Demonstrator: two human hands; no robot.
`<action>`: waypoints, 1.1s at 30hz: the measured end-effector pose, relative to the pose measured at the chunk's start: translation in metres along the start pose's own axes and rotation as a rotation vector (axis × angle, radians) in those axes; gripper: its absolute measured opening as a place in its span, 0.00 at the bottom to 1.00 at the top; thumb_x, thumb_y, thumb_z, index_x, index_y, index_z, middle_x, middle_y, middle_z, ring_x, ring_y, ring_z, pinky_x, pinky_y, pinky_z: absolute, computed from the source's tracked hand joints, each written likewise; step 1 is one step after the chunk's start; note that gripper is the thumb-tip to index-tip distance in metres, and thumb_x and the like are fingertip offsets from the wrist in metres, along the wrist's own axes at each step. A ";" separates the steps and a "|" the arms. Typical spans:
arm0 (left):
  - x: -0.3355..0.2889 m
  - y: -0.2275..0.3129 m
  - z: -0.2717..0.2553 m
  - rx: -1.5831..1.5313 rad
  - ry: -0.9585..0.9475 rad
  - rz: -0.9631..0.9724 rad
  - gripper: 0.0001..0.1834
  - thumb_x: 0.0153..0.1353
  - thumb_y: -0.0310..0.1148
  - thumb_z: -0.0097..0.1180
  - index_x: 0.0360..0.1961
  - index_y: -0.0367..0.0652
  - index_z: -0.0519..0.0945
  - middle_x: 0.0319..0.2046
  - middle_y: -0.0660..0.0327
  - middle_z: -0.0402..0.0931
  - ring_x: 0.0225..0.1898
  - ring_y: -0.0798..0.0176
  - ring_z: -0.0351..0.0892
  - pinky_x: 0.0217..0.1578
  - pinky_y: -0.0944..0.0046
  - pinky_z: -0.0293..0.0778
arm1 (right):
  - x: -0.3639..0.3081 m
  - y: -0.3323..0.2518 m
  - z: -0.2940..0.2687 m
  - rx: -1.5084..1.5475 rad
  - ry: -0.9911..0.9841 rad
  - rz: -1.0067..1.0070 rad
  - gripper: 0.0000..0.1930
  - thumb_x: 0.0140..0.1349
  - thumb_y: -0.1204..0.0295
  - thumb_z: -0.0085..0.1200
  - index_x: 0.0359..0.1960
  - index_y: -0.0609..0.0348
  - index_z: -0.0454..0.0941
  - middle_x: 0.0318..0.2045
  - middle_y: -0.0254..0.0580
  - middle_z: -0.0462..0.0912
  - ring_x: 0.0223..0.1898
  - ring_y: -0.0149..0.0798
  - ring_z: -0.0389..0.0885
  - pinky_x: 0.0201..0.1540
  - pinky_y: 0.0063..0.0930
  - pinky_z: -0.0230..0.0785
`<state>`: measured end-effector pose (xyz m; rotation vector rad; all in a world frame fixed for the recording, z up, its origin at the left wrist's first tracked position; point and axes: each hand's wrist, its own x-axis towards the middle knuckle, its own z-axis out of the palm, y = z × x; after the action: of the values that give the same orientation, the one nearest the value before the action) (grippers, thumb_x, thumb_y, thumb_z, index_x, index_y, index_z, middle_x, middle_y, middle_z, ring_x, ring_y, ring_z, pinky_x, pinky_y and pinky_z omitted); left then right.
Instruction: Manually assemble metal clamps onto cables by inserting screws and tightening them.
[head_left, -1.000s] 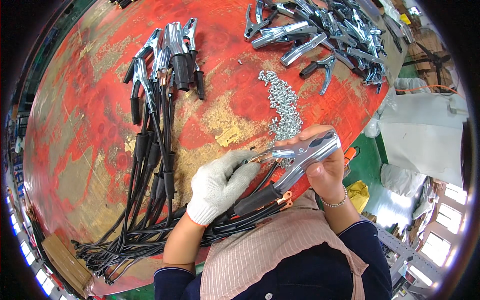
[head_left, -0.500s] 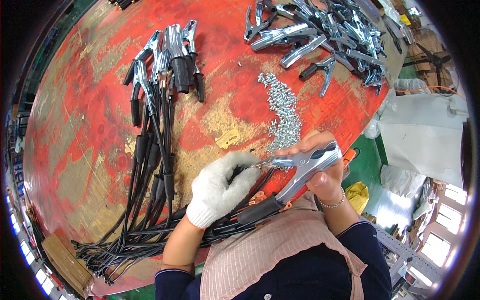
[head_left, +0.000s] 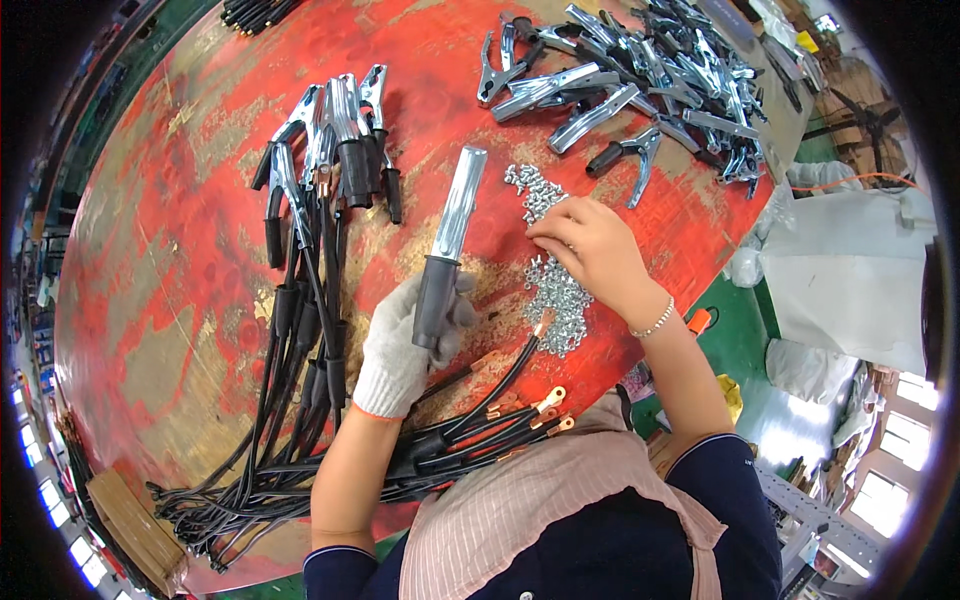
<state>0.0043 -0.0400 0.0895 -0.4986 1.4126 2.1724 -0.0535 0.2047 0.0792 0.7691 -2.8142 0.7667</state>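
Note:
In my white-gloved left hand (head_left: 393, 348) is a spring clamp (head_left: 460, 210) with shiny metal jaws and a black handle sleeve. Its metal end points away from me, and my fingers are wrapped round the sleeve. My bare right hand (head_left: 602, 256), a beaded bracelet at its wrist, is over the pile of small silver screws (head_left: 560, 310). Thumb and fingertips are drawn together there; whatever is between them is too small or hidden to make out. Below the gloved hand, black cables (head_left: 470, 445) end in copper ring lugs (head_left: 550, 399) close to my apron.
On the left of the worn red table (head_left: 200, 250) lie clamps with cables attached (head_left: 325, 150). A heap of loose clamps (head_left: 660, 80) covers the far right. More black cable ends (head_left: 255, 12) lie at the far edge. A cardboard piece (head_left: 130, 530) is at lower left.
My left hand now holds the clamp, which was in my right hand before. My right hand has let go of it and moved away from me to the screws. The copper-lugged cables lie in fuller view.

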 end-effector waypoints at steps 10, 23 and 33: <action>-0.002 -0.007 -0.001 0.045 -0.090 0.027 0.15 0.68 0.32 0.47 0.50 0.32 0.74 0.28 0.60 0.79 0.19 0.74 0.74 0.17 0.78 0.66 | 0.016 0.002 0.011 -0.358 -0.136 -0.108 0.07 0.52 0.71 0.61 0.33 0.51 0.81 0.34 0.33 0.80 0.39 0.38 0.77 0.42 0.32 0.66; -0.035 0.006 0.011 0.639 -0.139 0.275 0.13 0.64 0.31 0.51 0.47 0.39 0.78 0.26 0.56 0.80 0.27 0.61 0.82 0.32 0.64 0.76 | -0.017 -0.067 0.013 1.307 -0.055 0.628 0.08 0.61 0.72 0.60 0.35 0.62 0.75 0.32 0.36 0.79 0.27 0.21 0.76 0.28 0.16 0.68; -0.036 0.005 0.010 0.751 -0.160 0.323 0.17 0.63 0.33 0.51 0.52 0.43 0.75 0.26 0.57 0.81 0.27 0.56 0.83 0.31 0.61 0.76 | -0.042 -0.054 0.025 1.417 -0.072 0.505 0.05 0.63 0.73 0.55 0.35 0.62 0.76 0.32 0.37 0.77 0.34 0.30 0.74 0.37 0.25 0.66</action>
<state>0.0298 -0.0401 0.1166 0.1848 2.1537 1.6506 0.0109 0.1707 0.0715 0.0742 -2.0962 2.8738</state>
